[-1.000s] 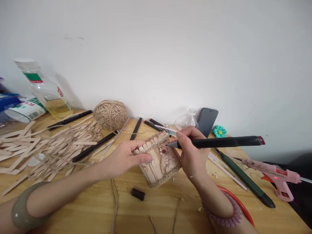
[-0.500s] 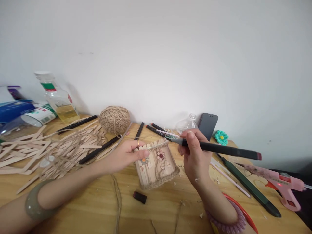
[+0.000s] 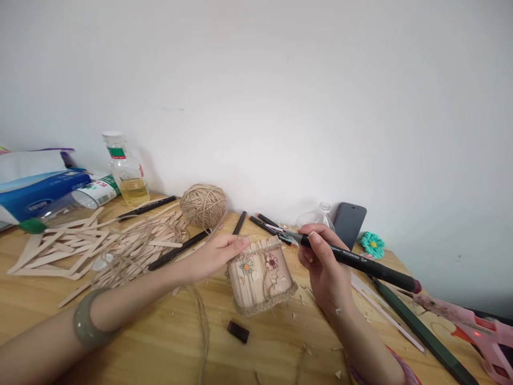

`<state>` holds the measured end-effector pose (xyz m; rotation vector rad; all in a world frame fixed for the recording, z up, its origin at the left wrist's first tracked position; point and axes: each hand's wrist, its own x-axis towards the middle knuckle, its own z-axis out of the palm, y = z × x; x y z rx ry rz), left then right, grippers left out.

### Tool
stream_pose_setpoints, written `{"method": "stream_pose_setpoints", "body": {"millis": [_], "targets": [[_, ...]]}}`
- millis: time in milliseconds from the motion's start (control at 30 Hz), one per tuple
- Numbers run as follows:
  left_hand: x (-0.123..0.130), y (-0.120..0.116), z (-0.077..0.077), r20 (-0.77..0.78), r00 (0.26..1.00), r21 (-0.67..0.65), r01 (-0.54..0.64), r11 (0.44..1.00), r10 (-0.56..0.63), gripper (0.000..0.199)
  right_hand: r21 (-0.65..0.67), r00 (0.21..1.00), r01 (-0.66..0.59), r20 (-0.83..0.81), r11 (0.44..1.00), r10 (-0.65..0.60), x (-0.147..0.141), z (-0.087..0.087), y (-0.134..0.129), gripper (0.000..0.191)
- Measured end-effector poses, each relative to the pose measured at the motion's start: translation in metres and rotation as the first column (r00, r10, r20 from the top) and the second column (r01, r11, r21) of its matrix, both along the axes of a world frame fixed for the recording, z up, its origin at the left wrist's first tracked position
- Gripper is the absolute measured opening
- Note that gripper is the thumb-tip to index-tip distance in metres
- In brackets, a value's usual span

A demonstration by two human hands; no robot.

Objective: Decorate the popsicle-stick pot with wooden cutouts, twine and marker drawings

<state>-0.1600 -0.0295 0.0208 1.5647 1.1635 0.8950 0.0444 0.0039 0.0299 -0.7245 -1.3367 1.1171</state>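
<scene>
My left hand (image 3: 219, 256) pinches the upper left edge of a small stick-built piece (image 3: 260, 280), trimmed with twine along its top and bottom. An orange-centred flower and a dark red one decorate its front. Between the fingers of my right hand (image 3: 326, 262) is a black marker (image 3: 360, 262), uncapped, its grey tip end pointing left just above the piece's upper right corner. The marker's rear end is dark red. A dark cap (image 3: 238, 331) lies on the wooden table (image 3: 160, 342) below the piece.
Wooden sticks (image 3: 60, 248) and a twine ball (image 3: 203, 206) lie at left, near a glass bottle (image 3: 134, 187). More markers (image 3: 180, 249) are scattered behind. A phone (image 3: 350, 224) leans on the wall; a green tool (image 3: 425, 331) and pink glue gun (image 3: 476, 331) are at right.
The view has shifted, so the table items appear farther right and slightly lower. My left fingers have moved off the orange-centred flower towards the piece's top edge, and the piece is tilted less.
</scene>
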Motion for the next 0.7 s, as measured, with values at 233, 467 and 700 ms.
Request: {"method": "stream_pose_setpoints", "body": {"millis": [233, 467, 700], "targets": [[-0.001, 0.001, -0.005, -0.041, 0.998, 0.031, -0.050, 0.998, 0.051, 0.045, -0.001, 0.992, 0.123, -0.037, 0.992, -0.123, -0.002, 0.004, -0.003, 0.031], [-0.001, 0.003, -0.006, -0.129, 0.992, 0.104, 0.000, 0.995, 0.013, 0.046, -0.035, 0.969, 0.224, -0.095, 0.974, -0.226, -0.002, 0.009, -0.001, 0.029], [-0.011, 0.007, -0.001, -0.322, 0.947, 0.362, 0.112, 0.926, 0.012, 0.038, 0.004, 0.965, 0.250, -0.077, 0.968, -0.249, -0.001, 0.011, -0.001, 0.026]]}}
